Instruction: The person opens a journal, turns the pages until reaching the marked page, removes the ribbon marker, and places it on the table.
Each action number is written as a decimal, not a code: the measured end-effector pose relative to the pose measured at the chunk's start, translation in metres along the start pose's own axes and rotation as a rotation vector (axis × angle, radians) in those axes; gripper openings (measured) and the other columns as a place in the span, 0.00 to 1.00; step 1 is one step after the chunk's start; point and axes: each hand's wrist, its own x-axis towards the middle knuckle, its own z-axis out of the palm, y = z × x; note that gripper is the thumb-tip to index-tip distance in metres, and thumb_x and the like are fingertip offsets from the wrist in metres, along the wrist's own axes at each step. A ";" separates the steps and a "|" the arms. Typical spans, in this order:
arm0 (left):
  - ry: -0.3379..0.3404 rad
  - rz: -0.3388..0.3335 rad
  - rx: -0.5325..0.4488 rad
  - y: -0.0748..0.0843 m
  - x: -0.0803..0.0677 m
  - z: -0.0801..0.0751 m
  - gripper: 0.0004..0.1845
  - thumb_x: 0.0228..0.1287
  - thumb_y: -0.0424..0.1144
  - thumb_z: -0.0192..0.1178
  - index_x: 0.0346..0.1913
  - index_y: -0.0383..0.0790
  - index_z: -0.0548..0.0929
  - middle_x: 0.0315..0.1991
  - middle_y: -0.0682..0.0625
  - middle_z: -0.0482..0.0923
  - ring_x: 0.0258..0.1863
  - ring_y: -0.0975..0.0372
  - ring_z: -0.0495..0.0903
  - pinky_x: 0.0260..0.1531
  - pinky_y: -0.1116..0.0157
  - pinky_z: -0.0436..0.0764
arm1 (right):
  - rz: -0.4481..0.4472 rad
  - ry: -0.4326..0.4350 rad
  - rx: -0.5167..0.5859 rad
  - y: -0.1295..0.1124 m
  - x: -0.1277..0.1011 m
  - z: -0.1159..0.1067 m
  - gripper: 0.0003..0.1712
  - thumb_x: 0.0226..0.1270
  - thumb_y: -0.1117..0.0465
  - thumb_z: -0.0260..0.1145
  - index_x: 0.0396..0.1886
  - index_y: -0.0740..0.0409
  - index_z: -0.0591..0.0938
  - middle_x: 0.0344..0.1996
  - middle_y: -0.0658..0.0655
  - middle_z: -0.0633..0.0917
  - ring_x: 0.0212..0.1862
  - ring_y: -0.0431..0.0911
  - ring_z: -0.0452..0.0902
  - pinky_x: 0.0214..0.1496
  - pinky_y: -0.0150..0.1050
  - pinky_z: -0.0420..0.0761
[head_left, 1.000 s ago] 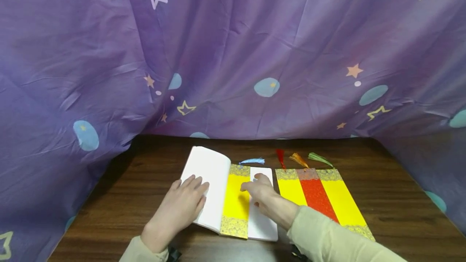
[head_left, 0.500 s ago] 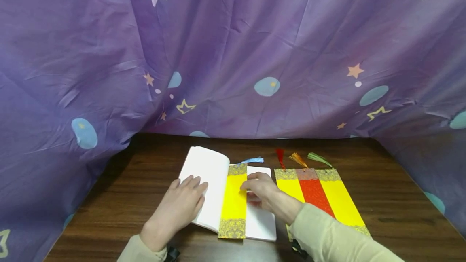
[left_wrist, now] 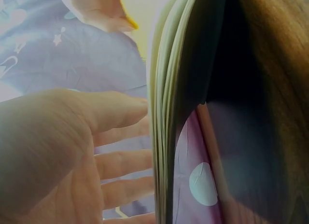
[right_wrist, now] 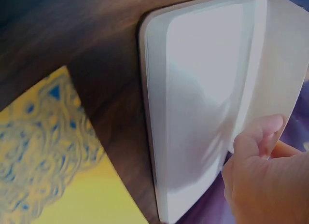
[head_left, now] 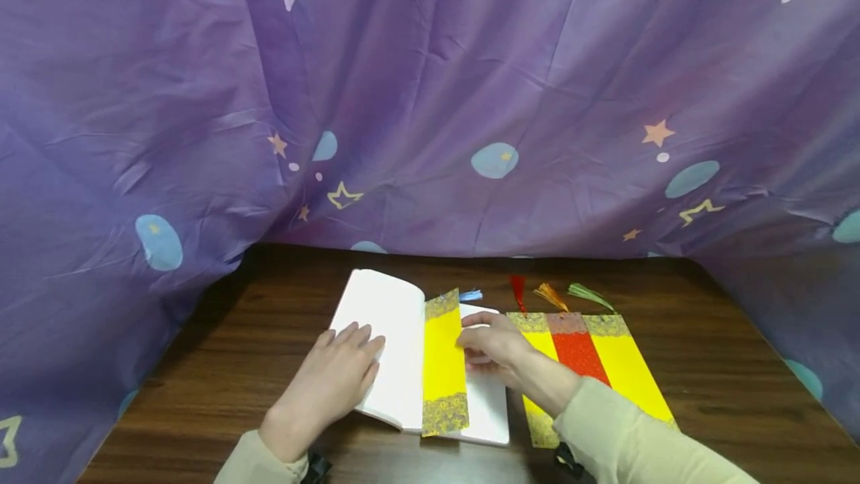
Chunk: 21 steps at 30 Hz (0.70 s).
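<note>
An open white notebook [head_left: 393, 334] lies on the dark wooden table [head_left: 705, 372]. My left hand [head_left: 349, 353] rests flat on its left page with straight fingers; the left wrist view shows the palm [left_wrist: 72, 151] against the stacked page edges [left_wrist: 164, 113]. A yellow bookmark [head_left: 443, 361] with patterned gold ends stands tilted along the gutter, its blue tassel [head_left: 470, 295] beyond the top edge. My right hand [head_left: 473, 338] pinches the bookmark's right edge, lifting it off the right page [head_left: 487, 405]. The right wrist view shows the thumb [right_wrist: 256, 137] against the raised strip above the notebook [right_wrist: 198, 103].
Right of the notebook lie three more bookmarks side by side: yellow [head_left: 537, 346], red [head_left: 578, 357], yellow [head_left: 628, 368], with red, orange and green tassels [head_left: 551, 295] toward the back. A purple star-printed cloth [head_left: 430, 95] walls in the table at the back and sides.
The yellow bookmark lay flat across the gutter; its right edge has risen and it now tilts up. My right hand shifted slightly right. The left hand has stayed put.
</note>
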 end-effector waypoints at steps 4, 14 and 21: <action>0.015 0.015 0.006 -0.001 0.000 0.000 0.14 0.64 0.37 0.61 0.51 0.38 0.82 0.52 0.39 0.79 0.56 0.45 0.77 0.53 0.42 0.74 | 0.001 -0.036 0.054 -0.011 -0.008 -0.021 0.20 0.59 0.73 0.63 0.52 0.66 0.72 0.27 0.58 0.78 0.24 0.45 0.73 0.23 0.34 0.77; 0.003 -0.002 -0.001 -0.001 -0.001 0.001 0.14 0.65 0.37 0.60 0.51 0.38 0.81 0.53 0.39 0.79 0.56 0.44 0.76 0.54 0.40 0.73 | -0.017 -0.099 0.111 -0.037 -0.027 -0.075 0.16 0.65 0.68 0.64 0.51 0.62 0.72 0.37 0.55 0.75 0.30 0.45 0.71 0.29 0.36 0.75; -0.010 -0.004 -0.001 0.001 0.000 0.003 0.14 0.67 0.38 0.59 0.53 0.38 0.81 0.54 0.39 0.78 0.57 0.44 0.75 0.54 0.41 0.73 | -0.037 -0.134 0.117 -0.044 -0.043 -0.115 0.12 0.68 0.66 0.62 0.49 0.58 0.73 0.33 0.51 0.75 0.30 0.43 0.69 0.34 0.37 0.74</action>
